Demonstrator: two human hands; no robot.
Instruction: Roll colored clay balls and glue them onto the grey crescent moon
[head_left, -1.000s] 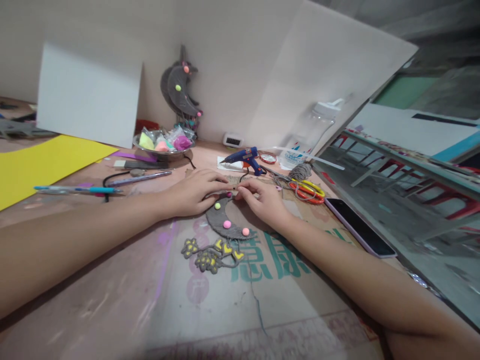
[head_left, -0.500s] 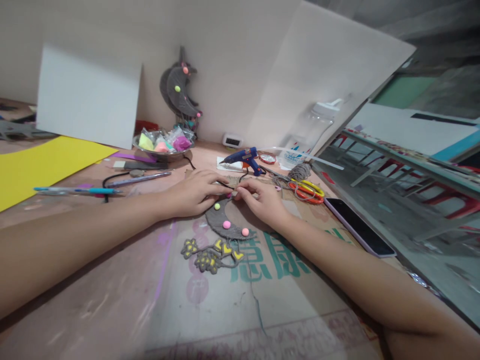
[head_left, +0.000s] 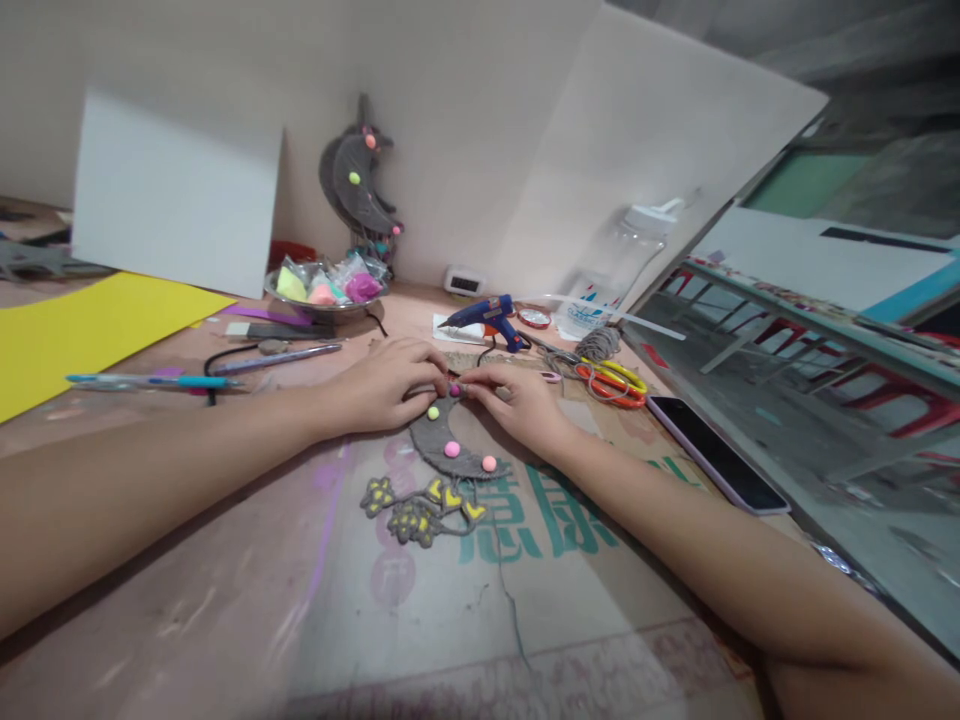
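A grey yarn-covered crescent moon point(head_left: 433, 437) lies flat on the printed cardboard point(head_left: 570, 620), dotted with small yellow, pink and peach pom-poms. My left hand point(head_left: 394, 385) closes its fingertips on the upper end of the moon from the left. From the right, the thumb and fingers of my right hand point(head_left: 521, 402) pinch that same end, right beside a magenta pom-pom point(head_left: 454, 390). The very tip is partly hidden by my fingers. Below the moon, grey flower shapes with yellow fillings point(head_left: 415, 522) and yellow hearts point(head_left: 451, 499) hang on yarn.
Behind my hands lies a blue glue gun point(head_left: 491, 318). Orange-and-yellow scissors point(head_left: 615, 382), a yarn ball point(head_left: 598, 343), a phone point(head_left: 716, 452) and a bottle point(head_left: 615, 270) are at right. Pens point(head_left: 150, 382), yellow sheet point(head_left: 97, 325) and a bowl point(head_left: 307, 307) of colourful packets sit left. Another moon point(head_left: 360, 180) hangs behind.
My fingers have shifted slightly at the moon's upper end, the right fingertips moving left and the left ones drawing back a little. The magenta pom-pom now shows more plainly.
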